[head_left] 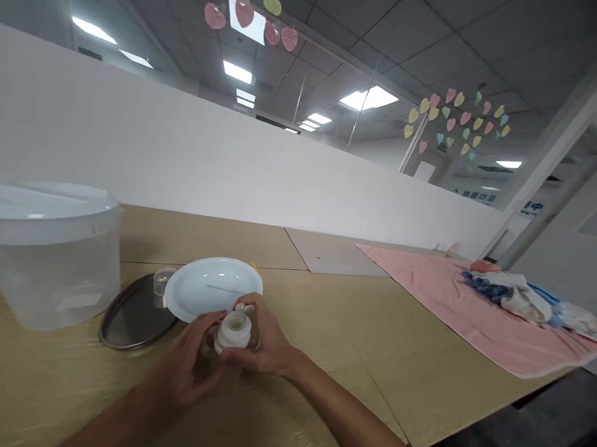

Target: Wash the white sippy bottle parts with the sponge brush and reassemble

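Observation:
A small bottle with a white cap [234,333] is held between my two hands, low in the middle of the view. Its flip lid stands up and the round opening faces me. My left hand [188,361] wraps round the bottle's left side. From the right, my right hand [267,338] grips the cap with thumb and fingers. Much of the bottle's body is hidden by the fingers. Just beyond my hands sits a white bowl [188,288] with a thin stick-like thing lying across it.
Left of the bowl, a small clear cup [162,283] stands at the edge of a dark round tray [136,318]. A large translucent bucket [66,271] is at far left. On the right, a pink cloth [435,297] carries a pile of clothes [522,295]. A white wall [231,166] rises behind the table.

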Demonstrator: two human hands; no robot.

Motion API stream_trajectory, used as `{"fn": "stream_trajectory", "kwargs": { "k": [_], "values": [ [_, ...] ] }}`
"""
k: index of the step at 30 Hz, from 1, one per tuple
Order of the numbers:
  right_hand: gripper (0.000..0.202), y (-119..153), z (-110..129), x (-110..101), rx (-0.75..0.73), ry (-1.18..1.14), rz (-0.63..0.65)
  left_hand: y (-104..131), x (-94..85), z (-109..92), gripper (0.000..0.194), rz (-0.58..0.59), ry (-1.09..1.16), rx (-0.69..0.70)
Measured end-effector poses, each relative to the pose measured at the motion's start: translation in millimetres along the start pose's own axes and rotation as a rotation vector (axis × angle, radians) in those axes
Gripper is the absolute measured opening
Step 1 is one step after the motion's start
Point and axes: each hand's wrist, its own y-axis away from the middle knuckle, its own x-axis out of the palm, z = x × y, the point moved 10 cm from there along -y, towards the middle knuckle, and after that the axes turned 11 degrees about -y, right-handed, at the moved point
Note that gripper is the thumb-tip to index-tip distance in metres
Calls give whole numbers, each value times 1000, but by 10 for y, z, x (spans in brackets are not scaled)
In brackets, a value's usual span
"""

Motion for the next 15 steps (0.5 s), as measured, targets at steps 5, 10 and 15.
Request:
{"fn": "stream_trajectory", "kwargs": {
  "k": [5,10,15],
  "values": [
    [25,64,195,-96,-193,-45,-141,-37,-42,-28,60,37,-39,16],
    [8,96,373,-200,-355,112,-260,-70,-70,-22,62,22,-33,13],
    [14,191,502,-57,-541,312,-193,-70,-66,-17,60,15,6,9]
  ]
}}
